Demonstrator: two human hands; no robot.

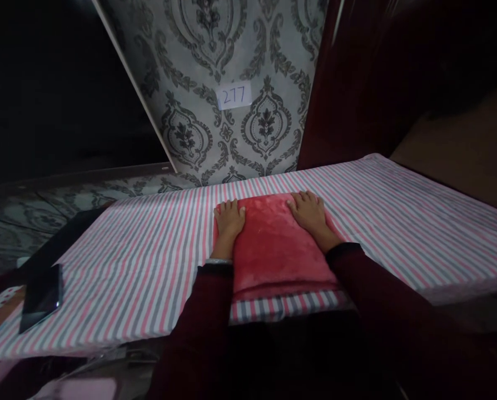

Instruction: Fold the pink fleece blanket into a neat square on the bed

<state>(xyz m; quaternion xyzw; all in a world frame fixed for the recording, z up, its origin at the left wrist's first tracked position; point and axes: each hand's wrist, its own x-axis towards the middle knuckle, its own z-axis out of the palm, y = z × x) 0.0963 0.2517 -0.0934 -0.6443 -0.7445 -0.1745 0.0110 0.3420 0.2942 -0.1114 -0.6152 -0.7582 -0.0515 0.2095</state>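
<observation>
A red plush cloth, folded into a rough rectangle (279,244), lies on a striped cover (148,266) near its front edge. My left hand (230,218) rests flat on the cloth's far left corner, fingers slightly apart. On the far right corner lies my right hand (309,212), palm down with the fingers spread. Both hands press on top of the cloth without gripping it. A fold line shows along the cloth's near edge.
A dark phone or tablet (43,297) lies at the left end of the striped cover. Behind stands a patterned wall with a paper marked 277 (234,95). A large dark screen (65,89) is at the left, and a dark red panel (352,83) at the right.
</observation>
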